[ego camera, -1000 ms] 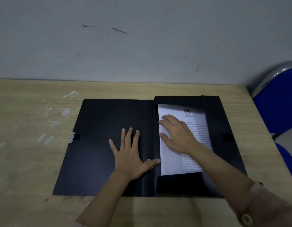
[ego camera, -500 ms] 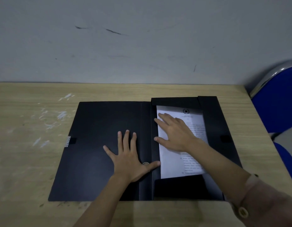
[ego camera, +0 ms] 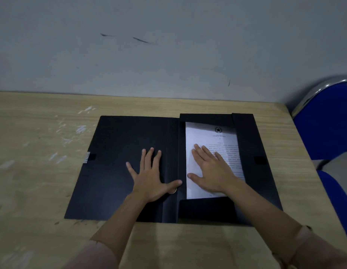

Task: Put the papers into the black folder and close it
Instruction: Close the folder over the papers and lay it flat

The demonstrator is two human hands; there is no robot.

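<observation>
The black folder [ego camera: 114, 171] lies open flat on the wooden table. White printed papers [ego camera: 207, 136] rest inside its right half, framed by the folder's top, right and bottom flaps. My right hand [ego camera: 211, 171] lies flat on the papers, palm down, fingers spread. My left hand [ego camera: 151, 177] presses flat on the left cover, its thumb reaching the spine. Neither hand grips anything. The lower part of the papers is hidden under my right hand.
The table [ego camera: 32, 144] meets a grey wall at the back. A blue chair with a metal frame [ego camera: 324, 129] stands just off the table's right edge. White scuff marks spot the tabletop left of the folder. A small metal clasp [ego camera: 87, 157] sits on the folder's left edge.
My right hand has turned from angled to straight and slid flat down onto the middle of the papers. My left hand has stayed on the left cover.
</observation>
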